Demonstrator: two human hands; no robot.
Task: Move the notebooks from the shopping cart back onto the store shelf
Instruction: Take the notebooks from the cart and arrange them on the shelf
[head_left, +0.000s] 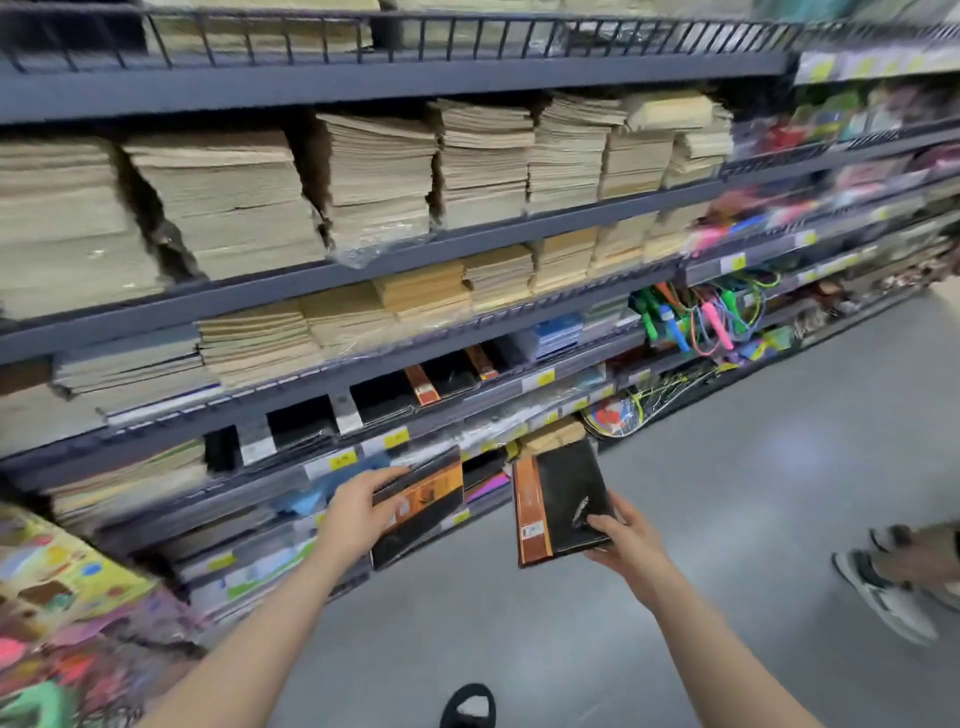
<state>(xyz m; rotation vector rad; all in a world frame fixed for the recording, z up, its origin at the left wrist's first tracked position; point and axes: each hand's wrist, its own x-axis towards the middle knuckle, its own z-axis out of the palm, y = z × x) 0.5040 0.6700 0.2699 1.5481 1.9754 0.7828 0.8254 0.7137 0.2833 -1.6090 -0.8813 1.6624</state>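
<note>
While both hands grip | left hand (358, 512): notebook (421, 506) | right hand (626, 535): second notebook (563, 501)

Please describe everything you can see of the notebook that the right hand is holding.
The notebook is black with an orange-brown band along its left edge, which carries a small white label near the bottom. The cover looks glossy, perhaps wrapped in plastic, with a white glare mark. It is closed and held upright, tilted slightly, in front of the lower shelves and above the grey floor. Only the right hand touches it, gripping its lower right corner with the thumb on the cover. It touches no shelf.
</note>
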